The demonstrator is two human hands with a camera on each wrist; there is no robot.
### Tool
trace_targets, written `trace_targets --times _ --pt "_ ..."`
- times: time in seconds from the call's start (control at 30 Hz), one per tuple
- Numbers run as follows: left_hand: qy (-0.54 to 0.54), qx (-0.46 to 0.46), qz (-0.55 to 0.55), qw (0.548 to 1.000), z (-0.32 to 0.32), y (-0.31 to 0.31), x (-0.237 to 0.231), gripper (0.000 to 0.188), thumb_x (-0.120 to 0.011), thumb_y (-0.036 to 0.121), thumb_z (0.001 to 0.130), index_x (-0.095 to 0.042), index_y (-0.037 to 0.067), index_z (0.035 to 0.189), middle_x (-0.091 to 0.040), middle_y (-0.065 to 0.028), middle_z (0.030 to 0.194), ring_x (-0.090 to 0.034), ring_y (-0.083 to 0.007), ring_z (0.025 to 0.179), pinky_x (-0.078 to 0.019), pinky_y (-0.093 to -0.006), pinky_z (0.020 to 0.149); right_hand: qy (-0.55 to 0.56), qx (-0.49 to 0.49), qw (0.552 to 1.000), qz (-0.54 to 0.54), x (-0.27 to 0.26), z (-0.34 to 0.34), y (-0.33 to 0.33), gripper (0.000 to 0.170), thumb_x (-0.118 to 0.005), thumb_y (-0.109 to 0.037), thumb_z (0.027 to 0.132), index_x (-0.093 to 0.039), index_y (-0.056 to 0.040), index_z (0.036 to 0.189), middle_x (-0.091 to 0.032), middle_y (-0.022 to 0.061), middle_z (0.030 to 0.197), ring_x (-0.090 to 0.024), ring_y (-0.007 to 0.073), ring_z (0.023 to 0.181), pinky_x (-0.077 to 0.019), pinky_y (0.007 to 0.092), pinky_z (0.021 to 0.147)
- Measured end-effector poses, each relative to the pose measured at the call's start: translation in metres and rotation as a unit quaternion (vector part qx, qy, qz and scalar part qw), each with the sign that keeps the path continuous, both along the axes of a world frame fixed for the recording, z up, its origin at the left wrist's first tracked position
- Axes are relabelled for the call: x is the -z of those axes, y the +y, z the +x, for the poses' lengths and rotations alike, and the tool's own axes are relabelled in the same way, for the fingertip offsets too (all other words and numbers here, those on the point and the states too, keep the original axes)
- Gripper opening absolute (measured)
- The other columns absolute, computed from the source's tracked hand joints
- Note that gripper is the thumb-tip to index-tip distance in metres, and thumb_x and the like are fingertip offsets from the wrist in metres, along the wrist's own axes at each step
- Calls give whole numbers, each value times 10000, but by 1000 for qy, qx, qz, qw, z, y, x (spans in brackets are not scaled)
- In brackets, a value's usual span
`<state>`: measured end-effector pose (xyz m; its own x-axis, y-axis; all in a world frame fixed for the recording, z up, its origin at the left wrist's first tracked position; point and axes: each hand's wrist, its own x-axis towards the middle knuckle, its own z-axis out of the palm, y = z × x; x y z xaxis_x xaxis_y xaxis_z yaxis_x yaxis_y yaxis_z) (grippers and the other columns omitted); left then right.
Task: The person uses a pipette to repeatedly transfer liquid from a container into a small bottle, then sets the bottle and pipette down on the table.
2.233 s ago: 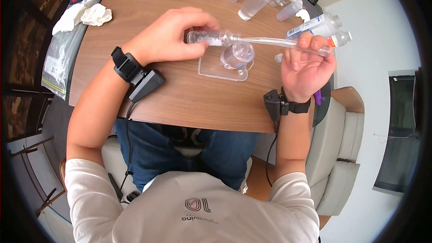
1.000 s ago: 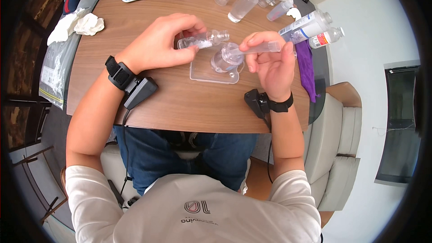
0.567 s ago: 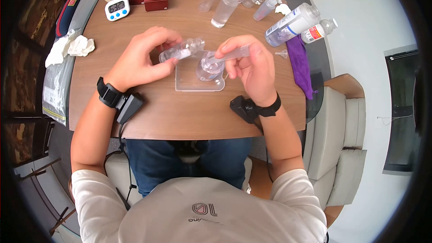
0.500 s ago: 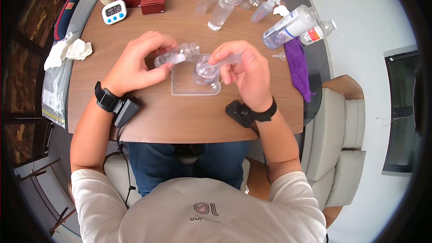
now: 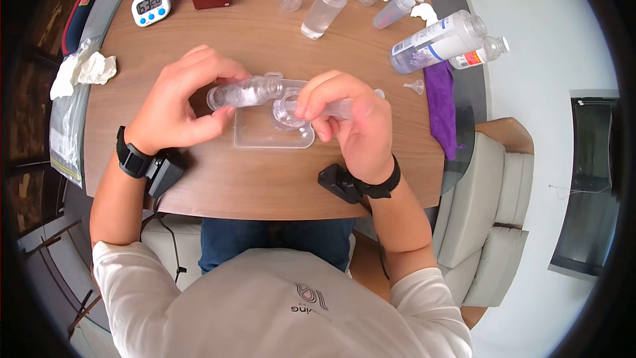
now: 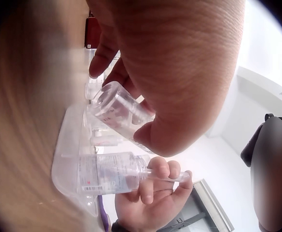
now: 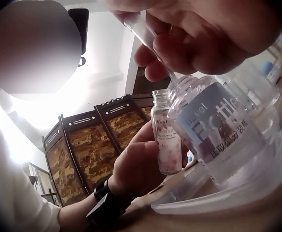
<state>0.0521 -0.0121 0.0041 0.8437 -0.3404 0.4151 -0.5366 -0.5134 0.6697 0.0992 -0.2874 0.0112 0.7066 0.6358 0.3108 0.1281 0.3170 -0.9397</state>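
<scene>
The clear tube [image 7: 145, 35] is resting at the mouth of the travel bottle [image 7: 218, 140] — my right hand [image 5: 363, 129] is pinching it between thumb and fingers. The travel bottle is standing on a clear tray [image 5: 255, 136]. Just beside it, my left hand [image 5: 177, 99] is gripping a small bottle [image 5: 244, 93], tilted — its mouth is pointing toward the travel bottle. A timer [image 5: 151, 6] is sitting farther off.

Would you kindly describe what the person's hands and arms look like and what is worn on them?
The left hand and right hand are ungloved. Each wears a black wrist strap carrying a black, box-shaped device, with a thin black cable below the left one. Short, pale greyish-beige sleeves leave the forearms bare.
</scene>
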Motion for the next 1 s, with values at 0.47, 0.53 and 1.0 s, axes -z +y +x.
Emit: trace_targets --times 0.47,0.53,1.0 --pt "6 -4 -16 1000 -3 -1 6 337 -679 76 750 -675 -9 1076 -652 -106 953 -591 -225 862 -498 -341 815 -9 55 985 166 -19 11 -24 612 -263 -461 1044 -621 -23 811 -678 181 836 -380 113 454 -298 249 434" --pt "17 -2 -22 1000 -4 -1 6 338 -678 80 759 -680 -12 1084 -659 -106 968 -593 -220 872 -499 -341 828 21 38 972 232 -28 21 -38 615 -267 -489 1028 -628 -40 811 -667 180 837 -341 137 424 -283 267 426" --pt "-21 -3 3 1000 -1 -5 13 337 -743 112 781 -702 9 1100 -672 -83 937 -599 -200 845 -513 -328 796 80 54 958 272 0 34 -21 746 -227 -637 1048 -639 -34 899 -695 213 900 -477 203 489 -388 276 457"
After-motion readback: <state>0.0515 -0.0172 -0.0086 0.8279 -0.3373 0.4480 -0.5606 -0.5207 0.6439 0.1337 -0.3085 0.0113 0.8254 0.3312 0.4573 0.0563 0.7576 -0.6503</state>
